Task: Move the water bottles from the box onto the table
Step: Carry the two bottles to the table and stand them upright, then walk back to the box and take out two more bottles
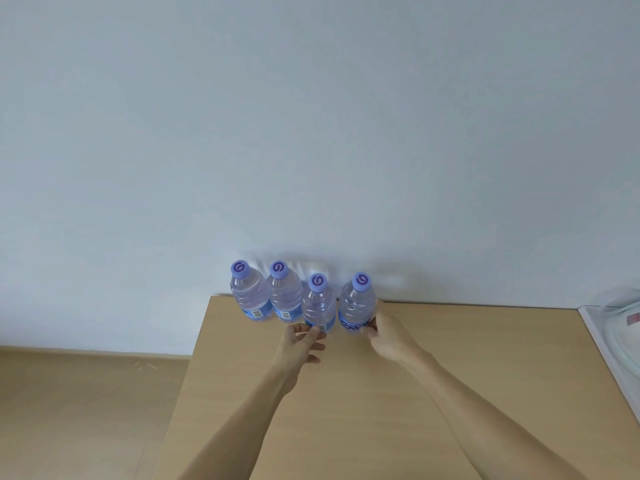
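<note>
Wall (311, 116): plain and pale, fills the upper part of the view behind the work area.

Tabletop (346, 393): light wood, its far edge against the wall. At the right margin lies a white tray-like object (609, 341), only partly in view and too unclear to identify. No box is visible.

Water bottles: four stand upright in a row along the far edge of the tabletop, each with a purple cap. The far-left bottle (248, 294) and second bottle (284, 296) touch. The third bottle (319, 306) stands just beside them, and the fourth bottle (357, 303) sits slightly apart to the right.

Left hand (301, 344): fingers are at the base of the third bottle, thumb and forefinger lightly pinching its label band. Right hand (388, 336): fingers curled round the lower label band of the fourth bottle. Both bottles appear to rest on the tabletop — judged as being set down or adjusted.

Handling assessment: the bottles look full and sealed, so moderately heavy for their size. The thin ribbed plastic will give under a hard squeeze, and the smooth label may slip. The ribbed waist above the label offers the surest hold — low grips, as here, risk tipping a tall bottle. Neighbours stand close, so a knock could topple the row.
</note>
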Tool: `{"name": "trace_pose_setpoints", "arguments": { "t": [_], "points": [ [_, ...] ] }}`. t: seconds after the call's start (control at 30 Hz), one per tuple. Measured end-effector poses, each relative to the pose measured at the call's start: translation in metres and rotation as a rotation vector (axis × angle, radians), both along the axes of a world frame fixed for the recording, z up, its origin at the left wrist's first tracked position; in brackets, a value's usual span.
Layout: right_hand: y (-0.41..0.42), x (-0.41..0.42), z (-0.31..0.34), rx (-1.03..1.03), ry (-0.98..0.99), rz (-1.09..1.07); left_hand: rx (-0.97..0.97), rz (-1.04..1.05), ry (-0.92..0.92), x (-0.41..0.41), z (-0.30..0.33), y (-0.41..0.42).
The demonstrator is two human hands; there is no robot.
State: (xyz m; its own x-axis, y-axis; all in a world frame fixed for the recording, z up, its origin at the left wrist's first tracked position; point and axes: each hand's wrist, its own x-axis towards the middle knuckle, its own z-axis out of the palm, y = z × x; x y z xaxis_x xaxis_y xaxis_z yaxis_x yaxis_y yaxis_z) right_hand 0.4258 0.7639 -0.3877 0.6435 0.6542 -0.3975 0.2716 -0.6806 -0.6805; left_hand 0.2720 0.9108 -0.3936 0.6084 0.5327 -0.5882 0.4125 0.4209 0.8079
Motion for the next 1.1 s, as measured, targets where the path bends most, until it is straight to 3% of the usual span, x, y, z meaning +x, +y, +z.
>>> {"name": "trace_pose_setpoints", "arguments": {
  "t": [0.43,0.63,0.8,0.93,1.1],
  "points": [
    [0.011,0.008,0.009,-0.088,0.002,0.007,-0.051,-0.117,-0.045,0.007,0.023,0.004],
    [0.001,0.008,0.031,-0.103,-0.092,-0.005,0.321,-0.328,0.025,-0.014,0.039,0.026],
    [-0.010,0.011,0.068,0.034,-0.173,-0.109,0.568,-0.451,-0.036,-0.014,0.068,0.041],
    [-0.027,-0.001,0.093,0.096,-0.215,-0.162,0.677,-0.503,-0.115,-0.007,0.095,0.046],
    [-0.071,-0.041,0.109,0.123,-0.258,-0.277,0.807,-0.721,-0.216,0.004,0.113,0.038]
  ]
}}
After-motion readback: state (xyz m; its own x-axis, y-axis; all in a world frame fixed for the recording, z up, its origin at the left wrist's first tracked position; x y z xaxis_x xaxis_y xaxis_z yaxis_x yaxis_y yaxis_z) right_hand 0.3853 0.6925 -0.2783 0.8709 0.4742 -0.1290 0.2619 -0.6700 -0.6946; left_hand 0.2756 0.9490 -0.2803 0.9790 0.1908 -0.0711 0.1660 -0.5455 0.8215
